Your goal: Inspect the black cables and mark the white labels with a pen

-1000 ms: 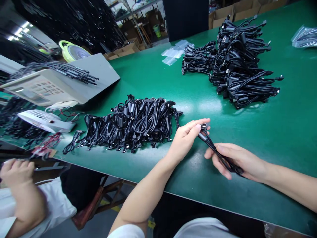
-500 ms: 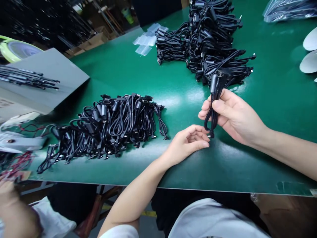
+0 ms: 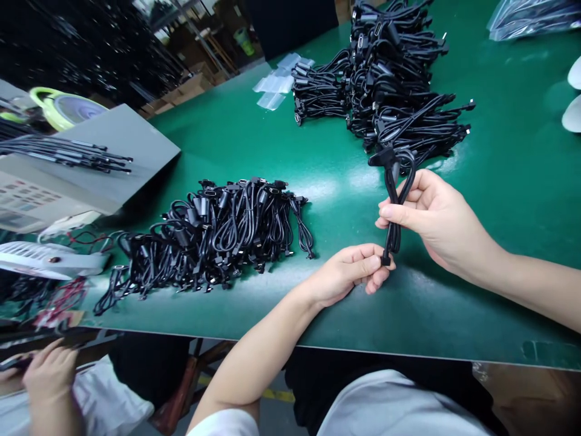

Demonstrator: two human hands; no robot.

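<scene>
Right hand (image 3: 436, 221) closed on looped black cable (image 3: 393, 206), held upright over green bench (image 3: 499, 290).
Angled connector (image 3: 385, 157) sits on top. Left hand (image 3: 349, 272) loosely curled, fingertips at lower plug (image 3: 386, 260); can't tell if gripping. Cable pile (image 3: 218, 233) to the left, bigger pile (image 3: 385, 79) ahead. Co-worker's hand (image 3: 49, 372) off the bench, lower left.

1 head-worn camera looks forward and down, close over the left hand (image 3: 349, 272) and right hand (image 3: 436, 218).
</scene>
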